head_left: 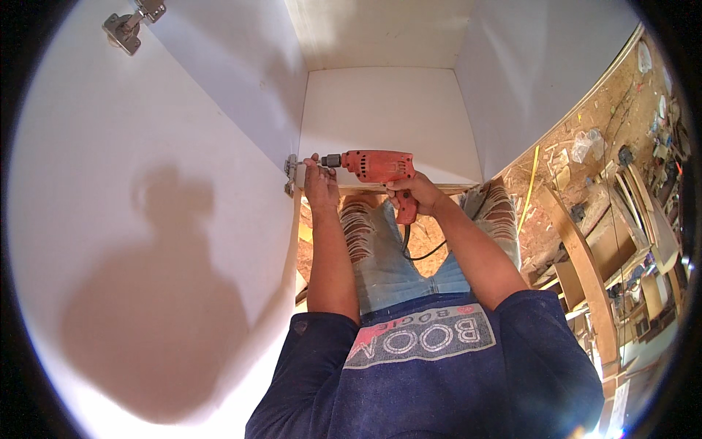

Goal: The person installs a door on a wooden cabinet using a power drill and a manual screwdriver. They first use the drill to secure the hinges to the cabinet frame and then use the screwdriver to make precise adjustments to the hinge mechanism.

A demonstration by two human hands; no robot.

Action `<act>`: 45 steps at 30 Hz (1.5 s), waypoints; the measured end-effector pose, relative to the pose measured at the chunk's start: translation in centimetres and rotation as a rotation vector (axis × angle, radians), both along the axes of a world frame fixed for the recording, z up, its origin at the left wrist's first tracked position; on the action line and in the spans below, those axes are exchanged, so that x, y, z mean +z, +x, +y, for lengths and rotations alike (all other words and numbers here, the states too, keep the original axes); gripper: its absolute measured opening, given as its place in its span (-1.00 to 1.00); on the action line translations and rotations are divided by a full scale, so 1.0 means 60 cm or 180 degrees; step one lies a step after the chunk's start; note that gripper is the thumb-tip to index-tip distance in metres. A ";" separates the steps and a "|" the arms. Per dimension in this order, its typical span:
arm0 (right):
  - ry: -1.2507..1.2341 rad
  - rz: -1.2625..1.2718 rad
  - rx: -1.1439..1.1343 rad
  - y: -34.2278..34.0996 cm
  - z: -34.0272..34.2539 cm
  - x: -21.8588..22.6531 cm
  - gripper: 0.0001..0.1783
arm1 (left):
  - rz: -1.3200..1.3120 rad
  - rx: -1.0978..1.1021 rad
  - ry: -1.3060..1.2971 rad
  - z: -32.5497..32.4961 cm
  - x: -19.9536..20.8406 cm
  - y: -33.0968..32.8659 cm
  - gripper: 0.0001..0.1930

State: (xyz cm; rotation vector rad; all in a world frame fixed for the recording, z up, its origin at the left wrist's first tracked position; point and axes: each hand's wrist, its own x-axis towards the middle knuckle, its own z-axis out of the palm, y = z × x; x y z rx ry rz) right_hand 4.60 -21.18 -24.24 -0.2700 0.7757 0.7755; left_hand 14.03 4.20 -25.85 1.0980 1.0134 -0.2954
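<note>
Head view shows the right hand [415, 194] gripping the red drill [379, 166] at the white cabinet [387, 110], chuck pointing left toward a metal hinge [290, 175], beside which the left hand [322, 188] curls narrowly, its exact hold unclear.

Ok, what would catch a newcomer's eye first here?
The red drill at the centre, gripped by the right hand, its chuck pointing toward the left hand beside a metal hinge. Next, the big dark shadow across the white panel at left. Scrap wood clutters the right.
</note>
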 end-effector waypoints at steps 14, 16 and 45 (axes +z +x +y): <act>-0.0619 -0.0276 0.0089 0.021 -0.027 0.031 -0.64 | 0.0296 -0.0040 0.0217 -0.039 0.004 -0.008 -0.58; -0.0619 -0.0092 -0.0046 0.010 -0.033 0.033 -0.64 | 0.0667 0.0190 0.0330 -0.046 0.002 -0.007 -0.59; -0.0806 -0.0323 -0.0026 -0.019 -0.063 0.060 -0.67 | 0.0125 -0.0622 0.0023 -0.118 0.054 0.006 -0.59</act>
